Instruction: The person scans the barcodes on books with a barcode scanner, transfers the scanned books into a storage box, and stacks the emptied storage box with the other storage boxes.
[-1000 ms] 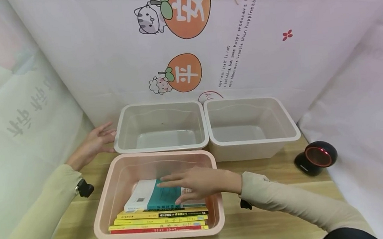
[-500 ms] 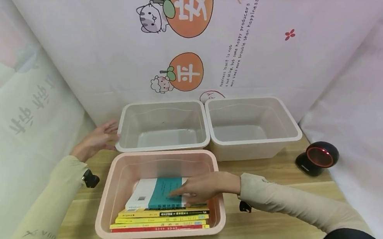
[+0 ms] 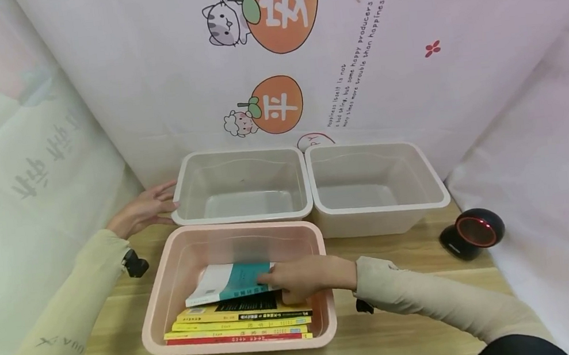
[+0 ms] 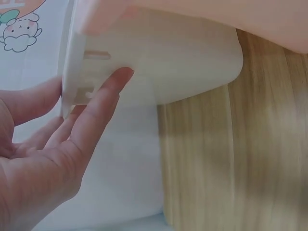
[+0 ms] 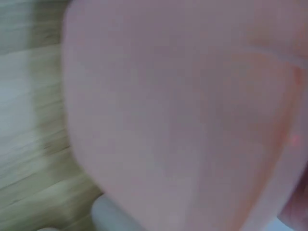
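two hands | right hand pinches glossy teal book | left hand flat against smooth white tub

The backdrop cloth reads "some happy producers bring happiness" — other characters stay unreadable.

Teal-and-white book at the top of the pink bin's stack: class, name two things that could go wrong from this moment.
1. The right hand grips the teal-and-white book only at its right edge, with that side tilted up off the stack; it might slip or flop open.
2. The left hand just touches the left white bin with straight fingers, so a nudge could shift the bin against the pink bin.
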Demonstrator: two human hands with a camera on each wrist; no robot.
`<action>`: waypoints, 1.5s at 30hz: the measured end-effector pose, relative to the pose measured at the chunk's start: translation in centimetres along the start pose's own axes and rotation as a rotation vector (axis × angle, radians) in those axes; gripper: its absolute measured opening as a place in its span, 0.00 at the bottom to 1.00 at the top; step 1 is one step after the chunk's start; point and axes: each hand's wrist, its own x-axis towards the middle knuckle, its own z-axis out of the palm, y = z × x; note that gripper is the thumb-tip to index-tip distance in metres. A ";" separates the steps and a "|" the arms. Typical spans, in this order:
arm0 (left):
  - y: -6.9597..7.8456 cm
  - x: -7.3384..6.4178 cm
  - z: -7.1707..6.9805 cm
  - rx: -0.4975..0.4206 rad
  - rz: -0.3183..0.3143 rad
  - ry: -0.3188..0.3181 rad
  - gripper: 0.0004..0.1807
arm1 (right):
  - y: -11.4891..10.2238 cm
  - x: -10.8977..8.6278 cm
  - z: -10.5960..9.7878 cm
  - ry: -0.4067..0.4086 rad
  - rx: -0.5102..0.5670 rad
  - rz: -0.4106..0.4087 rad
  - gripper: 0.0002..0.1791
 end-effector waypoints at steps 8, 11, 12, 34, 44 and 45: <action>-0.1 -0.1 -0.2 -0.012 -0.002 0.010 0.45 | 1.4 -1.3 0.0 0.310 -0.112 0.017 0.05; -0.1 -0.1 0.0 -0.025 0.017 0.017 0.46 | 1.8 -1.5 -0.5 0.331 -0.057 0.063 0.03; -0.1 -0.1 0.0 -0.028 0.023 0.018 0.46 | 1.9 -1.6 -0.7 0.326 -0.031 0.077 0.03; -0.7 0.3 -0.4 -0.103 0.004 -0.044 0.46 | 3.1 -2.7 -2.0 0.646 0.114 0.092 0.19; -0.3 0.2 -0.4 -0.124 -0.034 -0.062 0.46 | 1.4 -3.8 -4.3 0.743 0.218 0.134 0.18; -0.2 0.1 -0.4 -0.128 -0.037 -0.061 0.46 | 1.2 -4.0 -4.6 0.752 0.237 0.135 0.18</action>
